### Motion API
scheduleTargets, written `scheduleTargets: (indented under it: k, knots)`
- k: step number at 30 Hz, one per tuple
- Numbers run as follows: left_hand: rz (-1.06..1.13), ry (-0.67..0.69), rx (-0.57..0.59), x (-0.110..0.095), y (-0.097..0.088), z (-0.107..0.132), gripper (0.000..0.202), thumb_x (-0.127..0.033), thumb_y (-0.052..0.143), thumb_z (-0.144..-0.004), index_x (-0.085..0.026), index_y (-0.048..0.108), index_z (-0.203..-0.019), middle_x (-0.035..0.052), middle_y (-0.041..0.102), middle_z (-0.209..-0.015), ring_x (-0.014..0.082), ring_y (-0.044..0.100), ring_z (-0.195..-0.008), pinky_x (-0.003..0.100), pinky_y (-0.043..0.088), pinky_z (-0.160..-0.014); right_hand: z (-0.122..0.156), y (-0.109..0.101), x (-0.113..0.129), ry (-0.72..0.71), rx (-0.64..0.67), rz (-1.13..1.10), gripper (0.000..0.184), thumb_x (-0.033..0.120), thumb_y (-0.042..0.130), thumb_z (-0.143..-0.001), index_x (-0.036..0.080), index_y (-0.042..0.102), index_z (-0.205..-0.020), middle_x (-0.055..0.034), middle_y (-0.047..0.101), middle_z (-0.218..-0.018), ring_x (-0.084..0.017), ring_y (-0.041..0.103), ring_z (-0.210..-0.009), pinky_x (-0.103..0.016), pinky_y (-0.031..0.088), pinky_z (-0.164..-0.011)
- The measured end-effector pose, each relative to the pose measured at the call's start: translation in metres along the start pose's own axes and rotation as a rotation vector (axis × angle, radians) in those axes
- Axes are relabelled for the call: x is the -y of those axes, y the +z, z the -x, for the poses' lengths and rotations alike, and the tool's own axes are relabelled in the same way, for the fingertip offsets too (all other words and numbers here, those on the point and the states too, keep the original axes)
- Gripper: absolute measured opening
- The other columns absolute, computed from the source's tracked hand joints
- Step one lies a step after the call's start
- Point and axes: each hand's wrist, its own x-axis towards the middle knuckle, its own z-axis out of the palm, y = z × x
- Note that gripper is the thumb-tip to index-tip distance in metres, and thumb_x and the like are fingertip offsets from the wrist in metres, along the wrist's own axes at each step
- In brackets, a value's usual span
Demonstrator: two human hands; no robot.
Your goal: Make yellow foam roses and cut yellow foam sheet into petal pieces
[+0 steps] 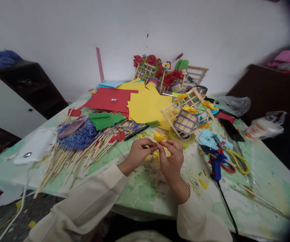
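My left hand (140, 153) and my right hand (172, 158) meet above the front middle of the table, fingertips pinched together. What they pinch is too small to make out. Just behind the fingertips is a yellow paper petal (159, 136), and more yellow paper scraps show below and between the hands. A roll of clear tape (189, 140) lies beyond my right hand. On it leans a small stick trellis (168, 116) with a stick pot (185, 121) and yellow paper flowers (190, 109). A black pen (136, 132) lies beyond my left hand.
Left are thin wooden sticks (66, 164), blue yarn (80, 136) and a white device (35, 146). Red sheets (104, 99) and yellow sheets (147, 106) lie behind. Right are a blue glue gun (215, 164) with its cord, scissors (240, 163) and a phone (232, 130). Flower trellises (170, 80) stand against the wall.
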Motion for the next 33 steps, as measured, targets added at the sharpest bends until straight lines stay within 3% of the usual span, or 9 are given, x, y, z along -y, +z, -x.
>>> scheduleTargets:
  k: [14,24,33]
  knots:
    - [-0.245,0.254,-0.018,-0.0027,-0.0038,0.0058,0.011,-0.030,0.071,-0.070,-0.020,0.072,-0.066,0.0057,0.067,-0.071,0.0150,0.060,-0.069,0.026,0.046,-0.065,0.0003,-0.0079,0.0073,-0.018,0.028,-0.056,0.010,0.022,0.059,-0.080,0.019,0.064,-0.072,-0.0030,0.058,-0.076,-0.019,0.053,-0.079,-0.036,0.042,-0.072]
    - [-0.397,0.727,-0.056,-0.0012,-0.0083,0.0050,0.008,-0.017,0.064,-0.076,-0.016,0.067,-0.069,0.0049,0.066,-0.068,0.0118,0.062,-0.065,0.022,0.051,-0.063,0.0036,-0.0090,0.0076,-0.098,-0.007,-0.166,0.013,0.011,0.051,-0.075,0.020,0.059,-0.070,-0.0016,0.054,-0.074,-0.017,0.049,-0.076,-0.035,0.040,-0.070]
    - [-0.411,0.776,-0.047,0.0020,-0.0101,0.0043,0.009,-0.014,0.063,-0.076,-0.016,0.067,-0.069,0.0068,0.067,-0.071,0.0128,0.063,-0.069,0.025,0.052,-0.068,0.0032,-0.0082,0.0040,-0.085,0.026,-0.235,0.014,0.008,0.050,-0.074,0.019,0.058,-0.068,-0.0015,0.055,-0.077,-0.017,0.050,-0.079,-0.035,0.040,-0.071]
